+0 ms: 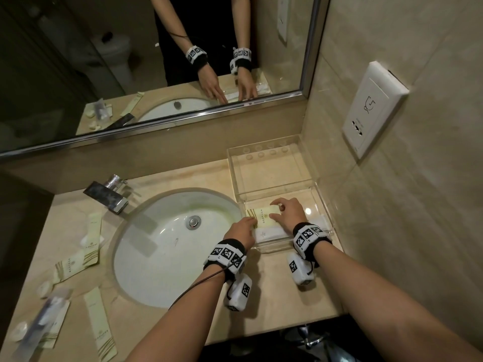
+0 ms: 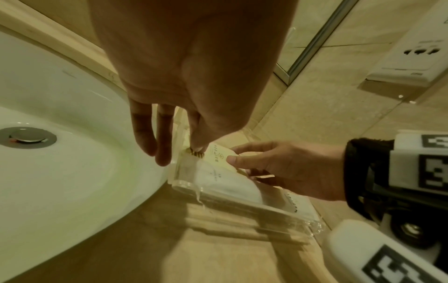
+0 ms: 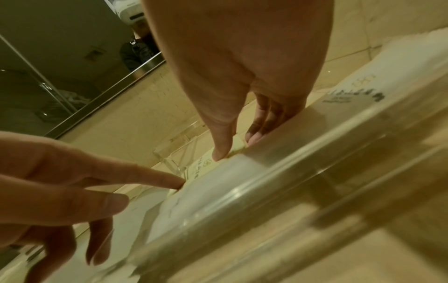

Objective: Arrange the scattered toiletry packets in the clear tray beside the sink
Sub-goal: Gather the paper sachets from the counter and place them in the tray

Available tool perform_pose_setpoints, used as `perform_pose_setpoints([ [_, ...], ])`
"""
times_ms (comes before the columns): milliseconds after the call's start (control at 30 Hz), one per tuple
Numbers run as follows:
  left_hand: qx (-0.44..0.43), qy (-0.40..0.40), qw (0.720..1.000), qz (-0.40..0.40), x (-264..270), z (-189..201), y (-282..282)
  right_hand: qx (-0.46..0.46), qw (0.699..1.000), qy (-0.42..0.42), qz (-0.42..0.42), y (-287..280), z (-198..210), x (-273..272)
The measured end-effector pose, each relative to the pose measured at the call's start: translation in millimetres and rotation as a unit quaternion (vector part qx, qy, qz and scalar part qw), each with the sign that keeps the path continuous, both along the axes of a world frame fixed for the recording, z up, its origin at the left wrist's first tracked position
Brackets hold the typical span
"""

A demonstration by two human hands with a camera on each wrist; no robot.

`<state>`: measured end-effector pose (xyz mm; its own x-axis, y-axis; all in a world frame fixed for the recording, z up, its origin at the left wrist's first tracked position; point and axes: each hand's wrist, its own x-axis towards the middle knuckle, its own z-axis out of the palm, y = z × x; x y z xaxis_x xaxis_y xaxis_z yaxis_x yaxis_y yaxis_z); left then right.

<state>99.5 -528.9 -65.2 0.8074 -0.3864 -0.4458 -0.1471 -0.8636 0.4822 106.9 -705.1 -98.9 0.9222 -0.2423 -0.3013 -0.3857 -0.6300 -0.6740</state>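
Observation:
The clear tray (image 1: 324, 205) stands on the counter right of the sink. Inside it a pale yellow packet (image 1: 264, 216) lies beside a white packet (image 1: 271, 233). My right hand (image 1: 275, 210) pinches the yellow packet's right end between thumb and fingers. My left hand (image 1: 249, 222) reaches over the tray's left wall, one straight fingertip pressing the packet's striped end. The left wrist view shows the left hand (image 2: 174, 151), the right hand (image 2: 235, 153), the yellow packet (image 2: 218, 155) and the white packet (image 2: 223, 178). In the right wrist view the right hand (image 3: 234, 148) sits behind the tray wall (image 3: 290, 172).
Left of the sink (image 1: 146, 231) lie several loose yellow packets (image 1: 75, 265), a toothbrush packet (image 1: 44, 320) and small white round items (image 1: 44, 288). A faucet (image 1: 109, 194) stands at the back left. A second clear compartment (image 1: 269, 168) sits behind the tray. A wall socket (image 1: 373, 108) is on the right.

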Motion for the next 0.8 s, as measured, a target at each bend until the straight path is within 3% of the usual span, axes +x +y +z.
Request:
perform_pose_setpoints([
  [467,-0.052,-0.046,0.997,0.046,-4,8,12,0.003,1.000,-0.020,-0.014,-2,9,-7],
  [633,-0.128,-0.066,0.980,0.139,-3,24,38,0.021,0.995,-0.092,-0.042,14,36,-4],
  [800,-0.159,-0.086,0.953,0.242,-5,45,95,0.112,0.981,-0.158,0.017,70,74,9],
])
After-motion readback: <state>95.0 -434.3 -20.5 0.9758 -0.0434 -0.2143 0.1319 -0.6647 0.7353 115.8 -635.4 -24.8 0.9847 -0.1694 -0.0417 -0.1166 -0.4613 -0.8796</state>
